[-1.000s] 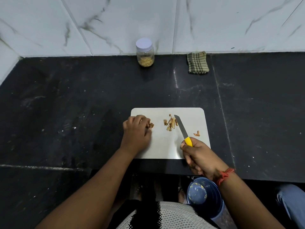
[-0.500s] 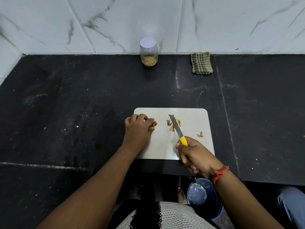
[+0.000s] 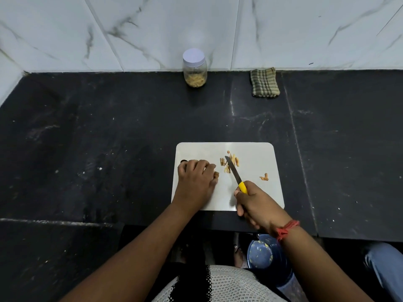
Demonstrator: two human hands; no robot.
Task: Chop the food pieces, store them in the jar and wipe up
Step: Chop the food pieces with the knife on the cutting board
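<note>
A white cutting board (image 3: 255, 149) lies on the black counter. On it my left hand (image 3: 196, 179) curls over a brown food piece (image 3: 216, 175) that peeks out by the fingertips. My right hand (image 3: 255, 203) grips the yellow handle of a knife (image 3: 234, 171), whose blade points up-left into a small pile of chopped strips (image 3: 230, 162). One loose scrap (image 3: 264, 177) lies at the board's right. A lidded jar (image 3: 194, 68) with chopped pieces stands against the back wall, and a folded checked cloth (image 3: 264, 82) lies to its right.
The black counter (image 3: 109, 138) stretches wide to the left and right of the board, with a marble wall behind. Below the front edge stands a blue bucket (image 3: 265, 256), and a person's knee in jeans (image 3: 383, 264) shows at the lower right.
The knife has shifted left, its blade now lying across the pile of strips. My left hand stays curled on the food piece at the board's left side.
</note>
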